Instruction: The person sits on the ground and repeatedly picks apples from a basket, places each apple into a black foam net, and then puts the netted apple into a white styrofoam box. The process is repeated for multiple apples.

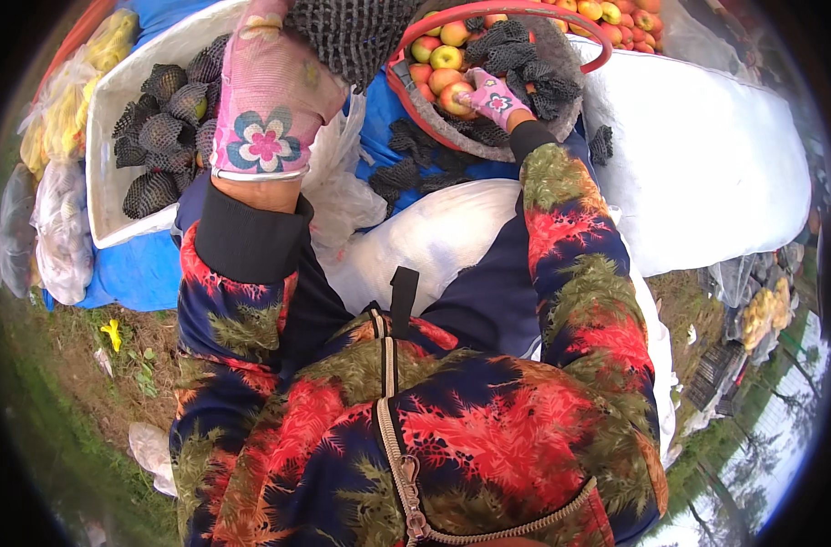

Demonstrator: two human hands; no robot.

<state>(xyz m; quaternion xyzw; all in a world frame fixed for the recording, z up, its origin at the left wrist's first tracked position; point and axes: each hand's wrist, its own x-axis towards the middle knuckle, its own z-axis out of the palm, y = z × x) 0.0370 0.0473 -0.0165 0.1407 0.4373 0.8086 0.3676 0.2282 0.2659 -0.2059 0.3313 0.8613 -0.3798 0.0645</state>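
Note:
My left hand, in a pink flowered glove, is raised at the top, holding a black mesh sleeve; its fingertips are partly hidden. My right hand, in a similar glove, has its fingers on an apple in the red-rimmed basket. That basket holds several red and yellow-green apples and crumpled black mesh sleeves. More loose sleeves lie below it on a blue sheet. At the left, a white crate holds several fruits wrapped in black mesh.
A white padded sack lies at the right, with more apples behind it. Bags with yellow contents and pale plastic bags line the left. Another white sack lies between my legs. Grassy ground shows around.

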